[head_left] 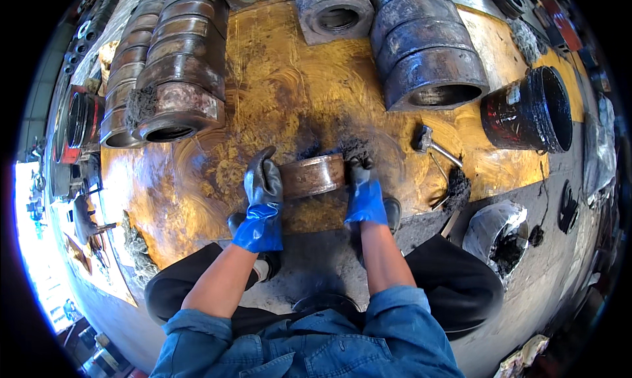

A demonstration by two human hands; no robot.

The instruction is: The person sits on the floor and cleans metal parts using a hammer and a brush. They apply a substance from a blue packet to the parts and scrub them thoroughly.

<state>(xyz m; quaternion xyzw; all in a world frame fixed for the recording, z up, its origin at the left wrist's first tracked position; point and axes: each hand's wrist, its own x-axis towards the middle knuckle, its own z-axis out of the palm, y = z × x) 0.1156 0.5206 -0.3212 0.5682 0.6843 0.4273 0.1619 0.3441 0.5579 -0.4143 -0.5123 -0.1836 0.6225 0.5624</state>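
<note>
A short, thick metal ring (312, 176), brownish with a shiny worn upper edge, stands slightly tilted between my hands over the yellow sheet. My left hand (263, 187), in a greasy blue rubber glove, is at the ring's left end, its fingers raised and loosely curved away from it. At the right end, my right hand (362, 187) in a matching glove has its fingers curled against the ring. They are dark with grease and partly hidden. A dark wad of metal shavings (354, 146) lies just beyond the right fingers.
The stained yellow sheet (276, 81) bears rows of heavy metal collars (181, 68) at left and more collars (428, 68) at far right. Rightward are a hammer (440, 146), shavings (459, 188), a tipped black bucket (526, 111) and a white sack (494, 233).
</note>
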